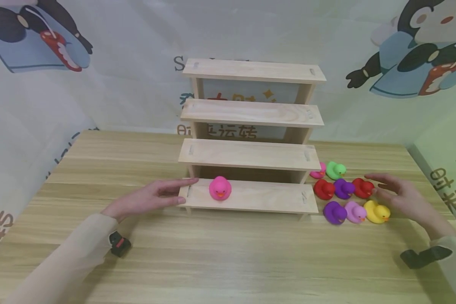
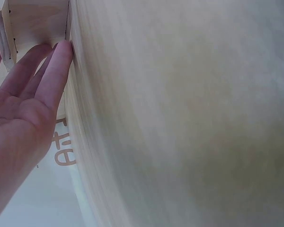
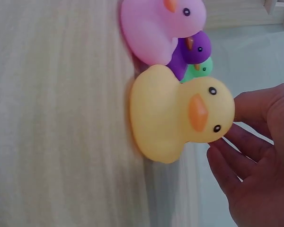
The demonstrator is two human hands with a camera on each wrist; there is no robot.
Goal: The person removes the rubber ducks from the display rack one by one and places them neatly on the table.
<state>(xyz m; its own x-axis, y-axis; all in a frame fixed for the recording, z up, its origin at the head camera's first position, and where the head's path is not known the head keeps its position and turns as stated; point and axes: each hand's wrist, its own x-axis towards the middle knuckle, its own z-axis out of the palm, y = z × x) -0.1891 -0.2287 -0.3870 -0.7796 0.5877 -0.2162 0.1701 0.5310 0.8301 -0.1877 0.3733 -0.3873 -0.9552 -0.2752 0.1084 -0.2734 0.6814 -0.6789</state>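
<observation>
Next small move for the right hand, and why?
Probably close the right hand on the yellow duck. That hand is open with its fingers right at the duck's head in the wrist view, the nearest of the ducks beside the rack. The left hand rests open against the rack's lowest step, which holds only a pink duck, so there is room.

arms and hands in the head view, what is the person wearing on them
Both hands are bare. The left hand and right hand come out of long, pale beige sleeves. A small black device with a red mark sits under the left wrist, and a black strap mount under the right.
</observation>
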